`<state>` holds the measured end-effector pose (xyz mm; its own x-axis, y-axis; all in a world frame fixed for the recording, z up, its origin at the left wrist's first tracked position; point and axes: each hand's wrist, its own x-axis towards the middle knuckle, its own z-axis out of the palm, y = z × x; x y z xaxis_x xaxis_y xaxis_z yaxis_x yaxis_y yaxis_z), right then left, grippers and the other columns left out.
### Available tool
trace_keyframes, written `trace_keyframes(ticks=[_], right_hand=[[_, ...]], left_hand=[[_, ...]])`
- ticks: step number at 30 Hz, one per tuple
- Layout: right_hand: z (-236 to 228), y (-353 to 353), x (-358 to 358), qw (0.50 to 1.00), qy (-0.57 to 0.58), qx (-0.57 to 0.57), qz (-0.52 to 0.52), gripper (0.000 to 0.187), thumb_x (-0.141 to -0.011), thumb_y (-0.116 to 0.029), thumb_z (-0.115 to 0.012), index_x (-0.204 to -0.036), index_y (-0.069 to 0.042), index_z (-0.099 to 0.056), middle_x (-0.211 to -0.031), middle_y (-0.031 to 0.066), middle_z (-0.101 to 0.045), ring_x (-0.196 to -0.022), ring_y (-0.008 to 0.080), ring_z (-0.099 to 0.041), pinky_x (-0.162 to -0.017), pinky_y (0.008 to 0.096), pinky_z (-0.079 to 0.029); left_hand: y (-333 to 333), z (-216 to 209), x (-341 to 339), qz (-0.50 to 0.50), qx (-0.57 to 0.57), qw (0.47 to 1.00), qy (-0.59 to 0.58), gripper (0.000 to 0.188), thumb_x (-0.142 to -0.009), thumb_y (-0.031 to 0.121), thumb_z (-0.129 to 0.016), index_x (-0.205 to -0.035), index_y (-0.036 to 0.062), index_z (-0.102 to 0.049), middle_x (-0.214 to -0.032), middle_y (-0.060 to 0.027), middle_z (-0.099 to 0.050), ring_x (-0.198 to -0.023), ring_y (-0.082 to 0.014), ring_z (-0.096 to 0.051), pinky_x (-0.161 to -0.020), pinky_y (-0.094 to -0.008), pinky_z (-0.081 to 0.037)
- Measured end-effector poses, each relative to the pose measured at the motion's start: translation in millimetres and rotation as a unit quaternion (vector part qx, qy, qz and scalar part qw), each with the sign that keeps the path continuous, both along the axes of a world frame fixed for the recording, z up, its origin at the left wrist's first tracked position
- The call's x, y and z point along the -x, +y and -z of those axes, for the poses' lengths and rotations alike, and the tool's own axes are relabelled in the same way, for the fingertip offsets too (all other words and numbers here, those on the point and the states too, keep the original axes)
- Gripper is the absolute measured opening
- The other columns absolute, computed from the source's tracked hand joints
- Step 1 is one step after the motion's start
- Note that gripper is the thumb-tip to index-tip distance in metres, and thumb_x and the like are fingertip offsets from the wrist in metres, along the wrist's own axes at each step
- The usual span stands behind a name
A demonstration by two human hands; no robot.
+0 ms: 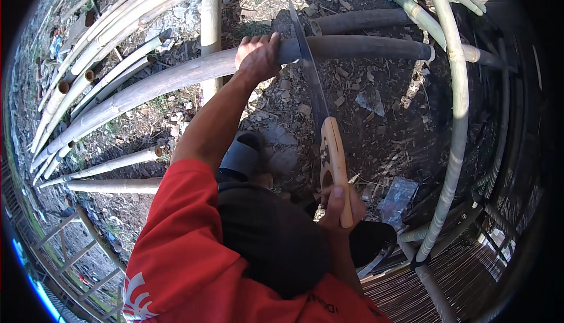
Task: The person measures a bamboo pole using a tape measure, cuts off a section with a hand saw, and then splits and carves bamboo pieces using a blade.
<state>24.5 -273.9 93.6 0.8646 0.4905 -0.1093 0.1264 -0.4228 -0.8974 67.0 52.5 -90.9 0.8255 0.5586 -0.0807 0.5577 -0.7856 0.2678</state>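
Observation:
A long, thick bamboo pole lies across in front of me, from the lower left to the right. My left hand is closed over the top of it, left of the saw. In my right hand is the wooden handle of a hand saw, low and near my knee. The long dark blade points away from me and crosses the pole just right of my left hand. Whether its teeth have cut into the bamboo cannot be made out.
An upright-looking bamboo post passes under the pole. More bamboo poles lie at the left. A bamboo frame stands at the right, with a clear plastic bag beside it. Another cut pole lies beyond. Wood chips cover the ground.

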Motion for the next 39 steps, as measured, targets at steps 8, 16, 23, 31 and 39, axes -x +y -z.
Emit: trace_keyframes(ticks=[8, 16, 23, 31, 39], right_hand=[[24.6, 81.7, -59.7, 0.995, 0.048, -0.066, 0.049, 0.029, -0.103, -0.018, -0.061, -0.08, -0.001, -0.061, -0.058, -0.0003, -0.052, -0.052, 0.0045, -0.047, -0.048, 0.0268, -0.035], [-5.0, -16.2, 17.4, 0.996, 0.028, -0.067, 0.046, 0.029, -0.098, -0.012, -0.056, -0.073, 0.003, -0.059, -0.059, 0.0019, -0.054, -0.054, 0.0072, -0.049, -0.05, 0.028, -0.037], [30.1, 95.9, -67.8, 0.996, 0.061, -0.041, 0.046, 0.029, -0.101, -0.018, -0.06, -0.079, 0.001, -0.062, -0.06, -0.0008, -0.055, -0.052, 0.0061, -0.05, -0.049, 0.0262, -0.036], [31.8, 35.5, -17.2, 0.998, 0.02, -0.052, 0.039, 0.029, -0.101, -0.018, -0.06, -0.079, 0.001, -0.061, -0.058, 0.0024, -0.055, -0.052, 0.0085, -0.053, -0.049, 0.0286, -0.039], [37.4, -2.8, 10.5, 0.996, -0.048, -0.078, 0.001, 0.028, -0.101, -0.017, -0.062, -0.076, -0.003, -0.06, -0.055, 0.0017, -0.053, -0.048, 0.0087, -0.052, -0.046, 0.0307, -0.038]], left_hand=[[-13.5, 1.6, -16.1, 0.047, 0.005, 0.996, -0.069, 0.048, -0.077, 0.025, -0.077, -0.119, 0.0104, -0.059, -0.116, -0.0126, -0.069, -0.112, -0.0337, -0.068, -0.107, -0.0532, -0.046], [0.2, -0.9, 2.1, 0.041, 0.008, 0.999, 0.022, 0.063, -0.072, 0.034, -0.084, -0.128, 0.0176, -0.06, -0.118, -0.0075, -0.07, -0.115, -0.0297, -0.068, -0.106, -0.0523, -0.048], [-7.5, 4.3, -16.2, 0.051, 0.004, 0.998, -0.029, 0.058, -0.073, 0.033, -0.083, -0.124, 0.017, -0.062, -0.116, -0.0081, -0.071, -0.114, -0.0301, -0.068, -0.107, -0.0526, -0.047], [-3.1, -0.1, 0.3, 0.033, -0.001, 0.999, -0.01, 0.06, -0.069, 0.035, -0.088, -0.121, 0.0172, -0.063, -0.115, -0.008, -0.071, -0.115, -0.0286, -0.068, -0.105, -0.0518, -0.047], [17.1, 4.7, 9.2, 0.014, 0.006, 1.0, -0.022, 0.057, -0.066, 0.029, -0.086, -0.118, 0.0169, -0.064, -0.113, -0.006, -0.072, -0.112, -0.0289, -0.069, -0.102, -0.0505, -0.049]])
